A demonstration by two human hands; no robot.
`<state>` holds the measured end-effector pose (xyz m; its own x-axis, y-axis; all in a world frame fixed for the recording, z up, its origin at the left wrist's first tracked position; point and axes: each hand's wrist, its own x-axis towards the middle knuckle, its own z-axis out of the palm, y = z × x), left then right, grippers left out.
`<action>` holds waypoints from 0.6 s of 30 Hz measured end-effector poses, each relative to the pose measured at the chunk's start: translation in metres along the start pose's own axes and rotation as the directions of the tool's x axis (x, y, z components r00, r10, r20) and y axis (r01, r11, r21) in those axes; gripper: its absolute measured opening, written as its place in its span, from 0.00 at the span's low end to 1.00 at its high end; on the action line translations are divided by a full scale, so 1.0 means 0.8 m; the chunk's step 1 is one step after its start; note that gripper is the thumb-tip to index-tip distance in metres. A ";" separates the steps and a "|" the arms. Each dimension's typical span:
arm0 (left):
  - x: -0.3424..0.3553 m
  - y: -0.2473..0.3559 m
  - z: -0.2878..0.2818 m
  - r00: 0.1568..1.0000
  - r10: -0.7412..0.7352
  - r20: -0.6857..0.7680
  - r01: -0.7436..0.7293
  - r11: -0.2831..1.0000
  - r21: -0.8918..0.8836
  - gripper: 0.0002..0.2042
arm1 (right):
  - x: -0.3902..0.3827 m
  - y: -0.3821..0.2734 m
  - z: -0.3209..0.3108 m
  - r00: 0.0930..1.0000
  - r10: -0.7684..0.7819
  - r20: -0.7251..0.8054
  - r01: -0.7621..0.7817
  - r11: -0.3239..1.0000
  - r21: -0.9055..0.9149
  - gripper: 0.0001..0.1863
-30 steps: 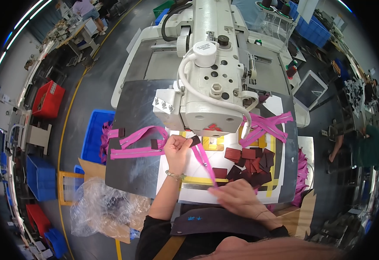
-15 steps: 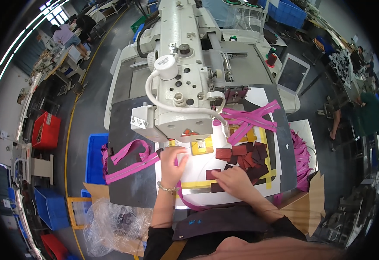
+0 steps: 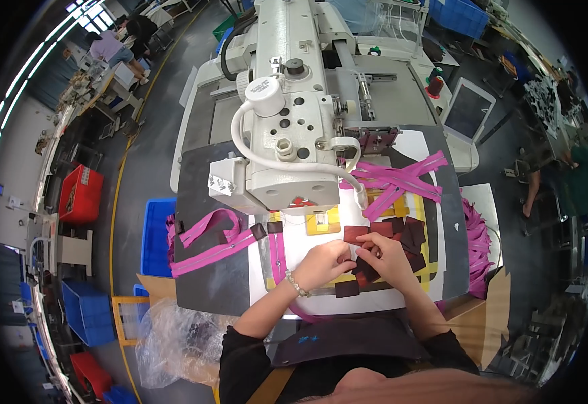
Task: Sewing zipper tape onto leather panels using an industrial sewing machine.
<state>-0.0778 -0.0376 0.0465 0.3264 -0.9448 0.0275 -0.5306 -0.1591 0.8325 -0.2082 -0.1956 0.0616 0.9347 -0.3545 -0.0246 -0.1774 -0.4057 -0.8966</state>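
My left hand (image 3: 325, 262) has its fingers curled closed at the near-left edge of a pile of small dark red and brown patches (image 3: 412, 232). Facing it, my right hand (image 3: 384, 261) is bent over the same pile, thumb and fingers drawn together. The fingertips almost meet, and what they hold is hidden. A dark brown patch (image 3: 347, 289) lies just below my left hand. To its left, a pink zipper strip (image 3: 277, 250) with a dark patch at its far end runs toward me. Another pink zipper (image 3: 216, 250), also dark-ended, slants across the grey table.
A white sewing machine head (image 3: 287, 161) stands just beyond my hands. Crossed pink zippers (image 3: 401, 180) lie right of it on a yellow-taped template. A blue bin (image 3: 154, 236) is at left, more pink zippers (image 3: 477, 249) at right, clear plastic wrap (image 3: 179, 343) at near left.
My left hand has moved right from beside the zipper end to the patches, uncovering the strip. My right hand has shifted slightly up and right, leaving the patch it was touching. The view has shifted slightly.
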 end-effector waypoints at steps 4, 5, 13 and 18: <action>0.007 0.003 -0.003 0.982 -0.130 -0.133 0.081 0.942 -0.326 0.10 | 0.029 0.007 0.006 0.956 0.166 0.240 -0.237 0.922 0.305 0.07; 0.007 0.001 -0.005 0.972 -0.175 -0.159 0.114 0.935 -0.337 0.09 | 0.034 0.009 0.005 0.961 0.085 0.262 -0.195 0.882 0.430 0.06; 0.004 -0.017 -0.011 0.952 0.029 -0.306 -0.082 0.983 -0.161 0.10 | 0.057 0.030 0.001 0.916 0.103 0.389 -0.339 0.718 0.608 0.07; 0.001 -0.024 -0.012 0.885 0.320 -0.338 -0.304 0.947 0.099 0.15 | 0.060 0.040 0.010 0.896 0.134 0.423 -0.423 0.547 0.723 0.06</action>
<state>-0.0597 -0.0328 0.0356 0.3835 -0.7908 0.4771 -0.6794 0.1083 0.7257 -0.1663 -0.2191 0.0283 0.9441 -0.0154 -0.3292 -0.2700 0.5369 -0.7993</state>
